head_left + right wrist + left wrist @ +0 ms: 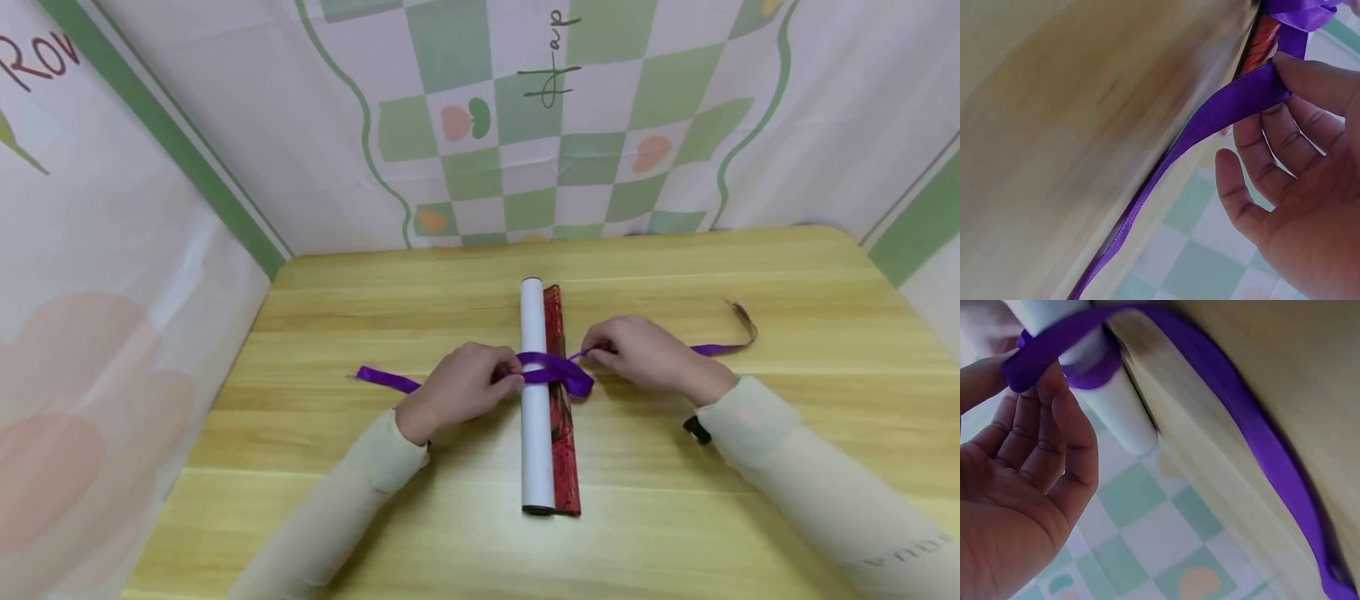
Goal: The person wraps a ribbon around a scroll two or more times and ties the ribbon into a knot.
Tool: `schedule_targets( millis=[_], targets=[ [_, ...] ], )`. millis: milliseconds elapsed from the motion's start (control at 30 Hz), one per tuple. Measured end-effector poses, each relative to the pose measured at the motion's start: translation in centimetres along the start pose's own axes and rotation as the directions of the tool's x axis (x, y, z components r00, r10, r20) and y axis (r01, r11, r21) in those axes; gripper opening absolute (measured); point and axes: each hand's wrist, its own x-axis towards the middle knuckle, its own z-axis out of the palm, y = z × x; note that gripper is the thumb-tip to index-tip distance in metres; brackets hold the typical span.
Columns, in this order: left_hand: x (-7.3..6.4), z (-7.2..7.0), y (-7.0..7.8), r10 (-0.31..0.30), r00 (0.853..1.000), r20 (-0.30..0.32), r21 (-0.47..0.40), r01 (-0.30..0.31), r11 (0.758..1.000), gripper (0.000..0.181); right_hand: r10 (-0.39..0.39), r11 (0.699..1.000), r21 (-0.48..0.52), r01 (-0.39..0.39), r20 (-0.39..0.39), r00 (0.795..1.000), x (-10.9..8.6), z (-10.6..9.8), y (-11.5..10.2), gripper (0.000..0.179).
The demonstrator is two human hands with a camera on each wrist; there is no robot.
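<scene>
A white rolled scroll lies lengthwise on the table, a red patterned strip along its right side. Round its middle goes a purple ribbon, with a loop lying over the red strip. My left hand pinches the ribbon at the scroll's left side; in the left wrist view the ribbon runs from the fingertips down to the tabletop. On the other side my right hand pinches the other length of ribbon between thumb and fingers, and its tail trails away in the right wrist view.
The wooden table ends at the back against a hanging cloth with green and white checks. Another printed cloth hangs along the left. The ribbon's tail ends lie on the wood beyond each hand.
</scene>
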Motion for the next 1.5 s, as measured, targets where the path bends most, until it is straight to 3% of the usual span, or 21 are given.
schedule_targets(
  millis=[400,567,767,867,967,1100,1233,1367,1500],
  targets=[
    [-2.7,-2.2,-3.3,-0.081,0.997,0.006,-0.133,0.081,0.988,0.014,0.124,0.990,-0.068,-0.124,-0.013,0.992,-2.6,-2.0,3.9,0.012],
    [-3.5,-3.0,-4.2,-0.094,0.996,0.012,-0.126,0.095,0.988,0.014,0.155,0.980,-0.120,-0.156,-0.015,0.988,-3.8,-2.7,5.1,0.012],
    [-3.5,-3.1,-4.8,-0.103,0.993,0.049,-0.097,0.108,0.989,0.012,0.212,0.958,-0.197,-0.209,-0.007,0.977,-4.5,-3.3,5.8,0.011],
    [-3.3,-2.7,-4.7,-0.102,0.992,0.074,-0.075,0.107,0.991,0.012,0.213,0.948,-0.240,-0.208,-0.009,0.977,-4.5,-3.2,5.4,0.011],
    [-2.9,-2.3,-4.5,-0.101,0.991,0.089,-0.049,0.106,0.993,0.011,0.142,0.960,-0.243,-0.142,-0.019,0.990,-4.1,-2.7,4.3,0.016],
    [-2.2,-1.9,-4.0,-0.086,0.991,0.103,-0.037,0.091,0.995,0.011,0.022,0.989,-0.143,-0.024,-0.011,1.000,-2.8,-1.7,1.9,0.033],
    [-1.2,-1.4,-3.3,-0.053,0.992,0.111,-0.033,0.057,0.998,0.012,-0.039,0.997,-0.063,0.040,0.024,0.999,-1.2,-0.4,-0.5,0.043],
    [-0.3,-1.0,-2.3,-0.018,0.992,0.123,-0.045,0.024,0.999,0.012,-0.061,0.997,-0.054,0.064,0.054,0.997,0.2,0.8,-1.9,0.029],
    [0.6,-0.6,-1.0,-0.003,0.993,0.121,-0.070,0.012,0.998,0.020,-0.035,0.999,-0.020,0.038,0.100,0.994,0.8,1.2,-2.5,0.010]
  ],
)
